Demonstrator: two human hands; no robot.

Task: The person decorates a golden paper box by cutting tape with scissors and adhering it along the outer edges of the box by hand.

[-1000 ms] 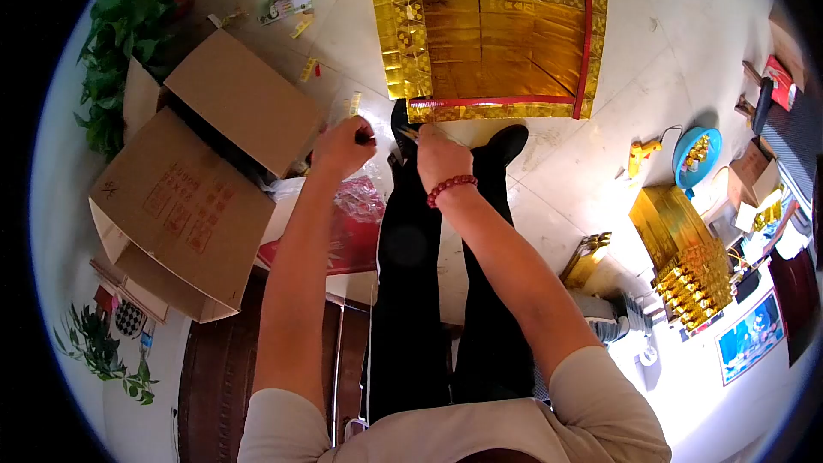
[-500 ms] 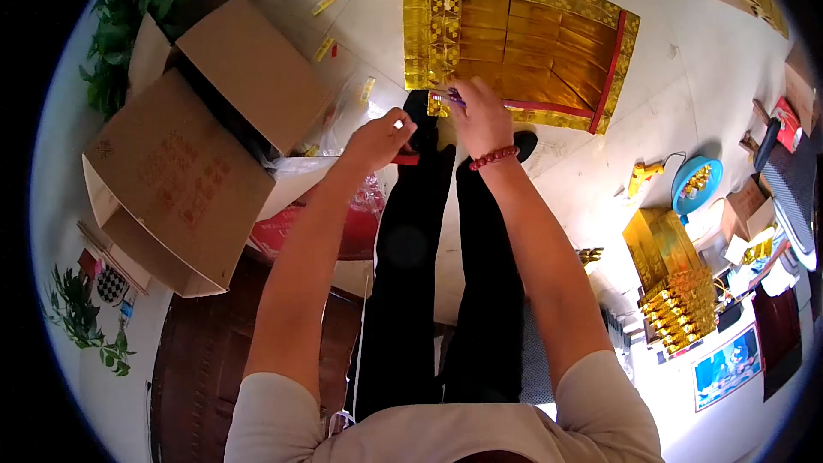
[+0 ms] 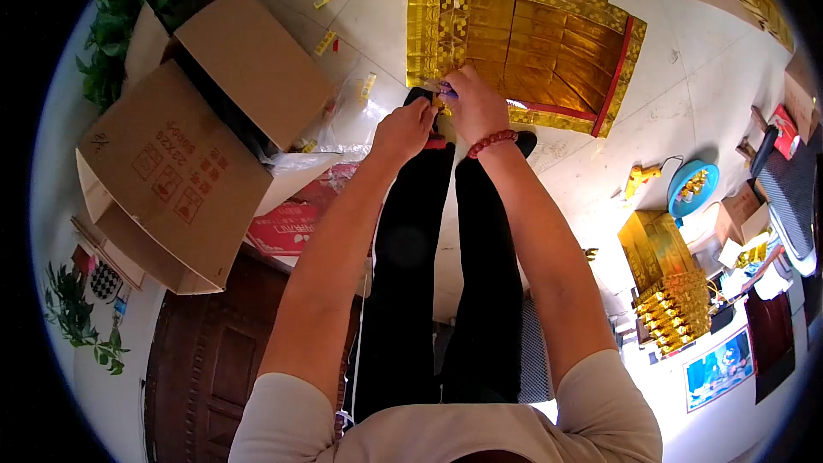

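Observation:
A gold foil-paper piece with patterned borders and red trim lies on the floor ahead of my feet. At its near left corner, my right hand, with a red bead bracelet at the wrist, is closed on a small purple-handled tool; its kind is hard to make out. Close beside it, my left hand is closed in a pinch near the same corner. Whatever lies between its fingertips is too small to name.
Open cardboard boxes stand to the left, with a red printed package beside them. Small yellow strips lie on the floor. At right are a yellow glue gun, a blue basin and stacked gold boxes.
My left hand has moved right and slightly forward, closer to my right hand at the foil corner. My right hand has shifted slightly forward, still holding the purple-handled tool.

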